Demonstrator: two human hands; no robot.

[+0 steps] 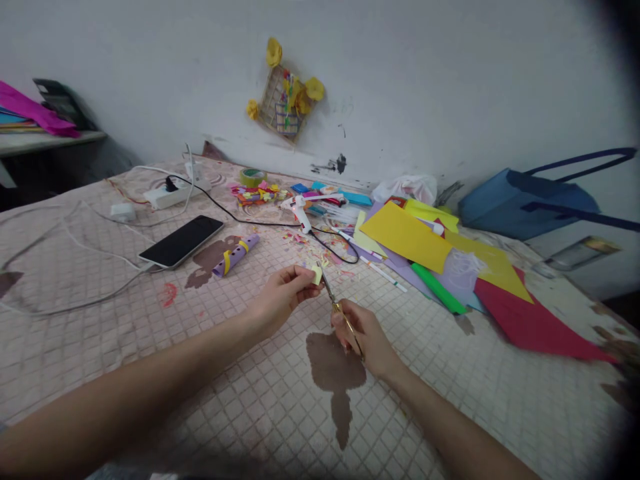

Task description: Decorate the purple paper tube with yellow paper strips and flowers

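Yellow paper sat pinched in the left hand; beside those fingers, the right hand gripped scissors, seemingly trimming; steadiness mattered next.

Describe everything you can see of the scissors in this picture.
The scissors have silvery, metal-looking blades and shiny gold-coloured handles, partly covered by the right hand gripping them. They are held over the grid-patterned cloth, blades pointing away from the person and slightly left, tips beside the small pale-yellow piece in the left hand. The blades' opening is too small to judge.
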